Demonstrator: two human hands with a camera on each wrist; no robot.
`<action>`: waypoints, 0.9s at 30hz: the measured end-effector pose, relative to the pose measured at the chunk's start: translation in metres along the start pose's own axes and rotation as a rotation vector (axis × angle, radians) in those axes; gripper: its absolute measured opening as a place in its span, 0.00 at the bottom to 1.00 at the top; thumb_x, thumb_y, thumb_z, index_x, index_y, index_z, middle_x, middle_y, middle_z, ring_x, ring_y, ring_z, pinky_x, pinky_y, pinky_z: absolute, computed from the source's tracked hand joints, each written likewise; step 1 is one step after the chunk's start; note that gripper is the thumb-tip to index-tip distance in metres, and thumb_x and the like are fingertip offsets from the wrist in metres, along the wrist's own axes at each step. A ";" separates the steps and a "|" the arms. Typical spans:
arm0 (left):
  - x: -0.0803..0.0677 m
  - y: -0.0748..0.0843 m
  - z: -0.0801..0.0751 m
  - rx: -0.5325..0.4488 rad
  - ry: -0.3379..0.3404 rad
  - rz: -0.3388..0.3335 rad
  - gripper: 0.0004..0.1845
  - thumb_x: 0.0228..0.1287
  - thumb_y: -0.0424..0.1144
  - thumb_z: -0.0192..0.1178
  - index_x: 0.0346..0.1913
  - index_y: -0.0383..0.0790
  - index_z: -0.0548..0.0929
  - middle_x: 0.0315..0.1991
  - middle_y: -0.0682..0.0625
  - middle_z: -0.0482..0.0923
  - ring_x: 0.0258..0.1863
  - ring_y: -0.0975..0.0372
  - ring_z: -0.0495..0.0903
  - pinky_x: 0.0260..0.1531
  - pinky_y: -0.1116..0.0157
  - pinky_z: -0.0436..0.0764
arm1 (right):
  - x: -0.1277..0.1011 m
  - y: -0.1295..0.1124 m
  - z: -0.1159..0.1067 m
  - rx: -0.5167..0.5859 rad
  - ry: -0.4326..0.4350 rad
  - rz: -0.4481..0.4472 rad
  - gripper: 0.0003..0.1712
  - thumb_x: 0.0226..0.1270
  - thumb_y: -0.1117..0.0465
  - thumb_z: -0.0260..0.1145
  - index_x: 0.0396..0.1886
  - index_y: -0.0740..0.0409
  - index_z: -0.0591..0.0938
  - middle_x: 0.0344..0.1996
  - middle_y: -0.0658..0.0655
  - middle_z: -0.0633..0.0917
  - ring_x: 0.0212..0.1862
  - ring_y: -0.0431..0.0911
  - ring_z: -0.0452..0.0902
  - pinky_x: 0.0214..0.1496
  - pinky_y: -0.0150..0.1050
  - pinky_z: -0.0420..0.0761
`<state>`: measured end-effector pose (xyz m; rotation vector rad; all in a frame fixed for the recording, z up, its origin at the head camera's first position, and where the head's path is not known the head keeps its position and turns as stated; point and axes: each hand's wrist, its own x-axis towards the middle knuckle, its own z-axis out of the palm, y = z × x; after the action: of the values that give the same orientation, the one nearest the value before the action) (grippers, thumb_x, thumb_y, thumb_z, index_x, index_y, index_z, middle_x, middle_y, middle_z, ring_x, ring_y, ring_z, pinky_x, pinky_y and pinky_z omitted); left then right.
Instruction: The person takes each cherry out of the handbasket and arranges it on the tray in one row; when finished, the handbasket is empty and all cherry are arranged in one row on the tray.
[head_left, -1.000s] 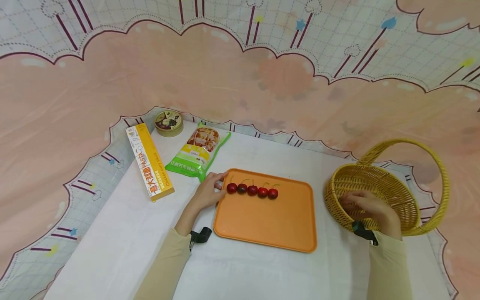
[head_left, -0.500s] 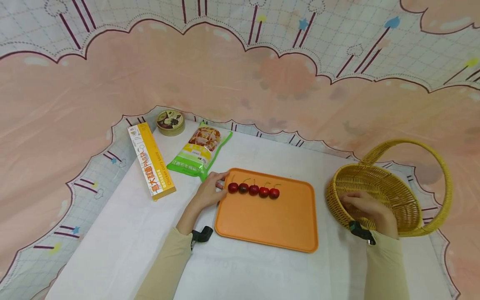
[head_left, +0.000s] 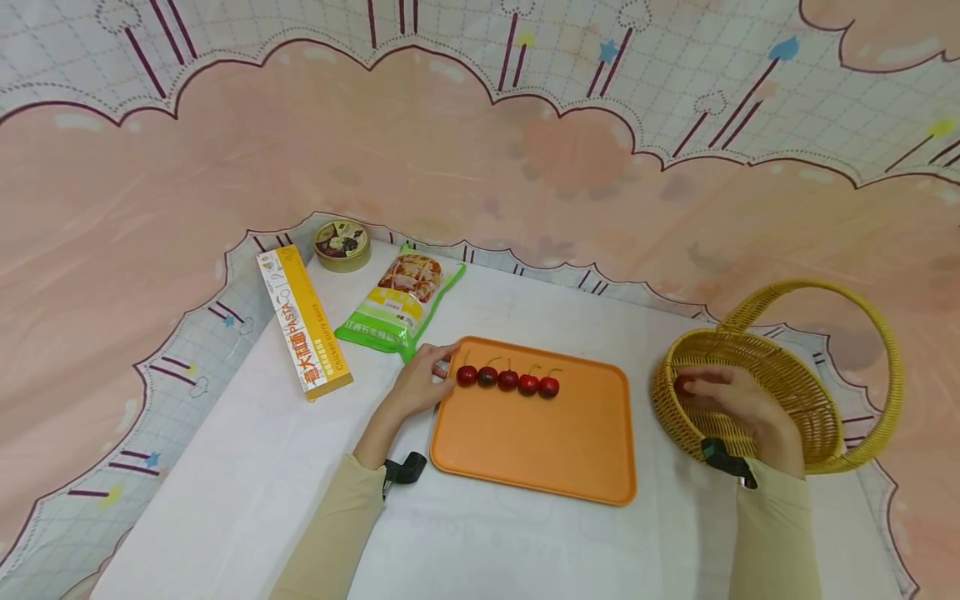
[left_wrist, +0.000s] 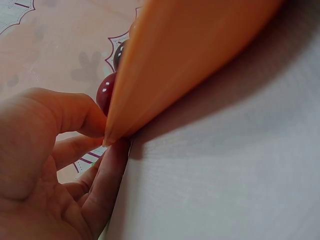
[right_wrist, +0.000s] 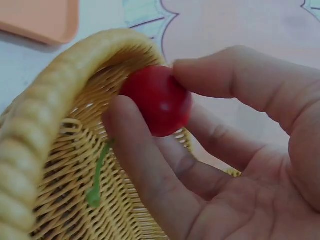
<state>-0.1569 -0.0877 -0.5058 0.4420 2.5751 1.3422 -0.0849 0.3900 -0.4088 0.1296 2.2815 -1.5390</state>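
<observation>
White cloth covers the surface (head_left: 525,550), pink cloud backdrop behind. Orange tray (head_left: 536,446) at centre holds five cherries in a row (head_left: 507,380) along its far edge. Left hand (head_left: 417,387) pinches the tray's left corner, fingers clamped on the rim. Right of the tray, right hand (head_left: 738,408) inside the wicker basket (head_left: 862,450), fingers (right_wrist: 145,165) pinching a red cherry (right_wrist: 157,100).

In your head view, your right hand (head_left: 738,408) covers most of the cherry (head_left: 681,384) it pinches, and the small print on the green packet (head_left: 397,310) is too fine to read. From your left wrist, the orange tray (left_wrist: 190,45) runs off the top edge and hides all but slivers of the cherries (left_wrist: 106,93) behind its rim.
</observation>
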 end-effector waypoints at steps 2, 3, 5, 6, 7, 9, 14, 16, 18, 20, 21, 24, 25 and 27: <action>0.000 0.000 0.000 0.000 0.001 -0.002 0.33 0.58 0.31 0.62 0.70 0.38 0.72 0.53 0.41 0.72 0.39 0.58 0.77 0.41 0.62 0.75 | 0.000 -0.004 0.000 -0.001 0.039 0.000 0.25 0.74 0.63 0.59 0.61 0.81 0.72 0.41 0.40 0.84 0.43 0.37 0.83 0.46 0.32 0.81; 0.000 0.000 0.000 0.001 0.002 -0.002 0.33 0.58 0.31 0.62 0.70 0.38 0.72 0.53 0.41 0.72 0.39 0.58 0.77 0.41 0.62 0.75 | 0.000 -0.006 0.000 -0.009 0.059 0.003 0.24 0.74 0.61 0.60 0.60 0.76 0.75 0.41 0.39 0.84 0.43 0.35 0.83 0.46 0.32 0.81; 0.000 -0.001 -0.001 -0.002 0.001 -0.006 0.33 0.58 0.31 0.63 0.70 0.39 0.72 0.54 0.41 0.72 0.39 0.58 0.76 0.41 0.62 0.75 | -0.001 -0.011 0.000 -0.015 0.091 -0.001 0.20 0.73 0.59 0.61 0.57 0.67 0.81 0.40 0.38 0.84 0.43 0.34 0.81 0.45 0.31 0.80; 0.000 -0.001 -0.001 -0.001 0.002 -0.004 0.33 0.58 0.31 0.63 0.70 0.39 0.72 0.54 0.41 0.72 0.39 0.58 0.76 0.41 0.62 0.74 | -0.001 -0.013 0.000 -0.018 0.106 -0.003 0.17 0.73 0.57 0.61 0.54 0.62 0.83 0.40 0.37 0.84 0.43 0.33 0.80 0.45 0.31 0.80; 0.000 -0.001 -0.001 0.000 0.003 -0.004 0.33 0.58 0.31 0.63 0.70 0.39 0.72 0.54 0.41 0.72 0.39 0.58 0.76 0.41 0.62 0.74 | -0.002 -0.015 0.000 -0.013 0.115 -0.007 0.14 0.73 0.57 0.62 0.52 0.56 0.85 0.39 0.36 0.85 0.43 0.32 0.80 0.44 0.31 0.79; 0.000 -0.003 -0.001 0.002 0.003 -0.002 0.33 0.58 0.31 0.62 0.70 0.38 0.72 0.53 0.41 0.72 0.39 0.59 0.76 0.40 0.62 0.75 | -0.002 -0.019 0.001 0.012 0.127 -0.022 0.11 0.73 0.57 0.62 0.48 0.48 0.88 0.39 0.35 0.85 0.43 0.32 0.80 0.44 0.30 0.78; 0.000 -0.004 0.000 0.001 0.003 -0.004 0.33 0.59 0.31 0.63 0.70 0.38 0.71 0.53 0.42 0.72 0.39 0.59 0.76 0.41 0.62 0.76 | 0.000 -0.022 0.004 0.163 0.091 -0.096 0.13 0.73 0.65 0.59 0.46 0.47 0.88 0.40 0.41 0.86 0.41 0.35 0.82 0.42 0.30 0.80; 0.000 -0.004 0.000 0.000 0.003 -0.006 0.33 0.59 0.31 0.63 0.70 0.39 0.71 0.53 0.42 0.72 0.39 0.58 0.77 0.41 0.62 0.76 | 0.002 -0.022 0.007 0.218 0.057 -0.119 0.15 0.73 0.69 0.58 0.46 0.49 0.87 0.40 0.43 0.86 0.41 0.37 0.83 0.41 0.30 0.81; 0.000 -0.004 0.001 0.000 0.003 -0.007 0.33 0.59 0.31 0.63 0.70 0.39 0.71 0.53 0.42 0.72 0.39 0.59 0.76 0.41 0.61 0.77 | 0.005 -0.022 0.011 0.251 0.029 -0.131 0.16 0.73 0.70 0.57 0.46 0.49 0.87 0.40 0.45 0.86 0.41 0.38 0.83 0.41 0.31 0.82; 0.000 -0.004 0.002 -0.002 0.000 -0.012 0.33 0.59 0.31 0.63 0.70 0.39 0.72 0.53 0.42 0.72 0.39 0.59 0.76 0.42 0.62 0.77 | 0.008 -0.023 0.015 0.276 -0.002 -0.147 0.17 0.73 0.72 0.55 0.47 0.49 0.86 0.41 0.47 0.86 0.41 0.40 0.84 0.42 0.32 0.82; 0.000 -0.004 0.002 -0.003 0.001 -0.012 0.33 0.59 0.31 0.63 0.70 0.39 0.72 0.53 0.42 0.72 0.39 0.59 0.76 0.42 0.61 0.77 | 0.009 -0.024 0.018 0.281 -0.016 -0.154 0.17 0.73 0.72 0.55 0.47 0.50 0.85 0.41 0.47 0.86 0.42 0.41 0.85 0.43 0.33 0.83; 0.000 -0.003 0.002 -0.007 -0.003 -0.012 0.32 0.60 0.31 0.63 0.70 0.39 0.72 0.53 0.42 0.72 0.39 0.59 0.76 0.42 0.61 0.77 | 0.014 -0.027 0.026 0.270 -0.045 -0.172 0.18 0.72 0.73 0.55 0.47 0.48 0.85 0.41 0.49 0.86 0.43 0.42 0.85 0.45 0.34 0.82; 0.000 -0.003 0.002 -0.008 -0.003 -0.011 0.32 0.60 0.31 0.63 0.70 0.39 0.72 0.53 0.41 0.72 0.39 0.59 0.76 0.42 0.61 0.77 | 0.016 -0.028 0.029 0.260 -0.052 -0.175 0.19 0.72 0.73 0.55 0.47 0.48 0.85 0.41 0.49 0.86 0.43 0.42 0.85 0.45 0.34 0.82; 0.000 -0.002 0.002 -0.009 -0.004 -0.007 0.32 0.60 0.31 0.63 0.70 0.39 0.72 0.53 0.41 0.72 0.39 0.58 0.77 0.42 0.61 0.77 | 0.020 -0.031 0.035 0.234 -0.049 -0.168 0.17 0.71 0.73 0.57 0.47 0.50 0.85 0.41 0.49 0.85 0.43 0.42 0.85 0.45 0.35 0.82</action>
<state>-0.1570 -0.0875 -0.5086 0.4331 2.5642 1.3488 -0.1028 0.3433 -0.4004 -0.0378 2.1143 -1.8703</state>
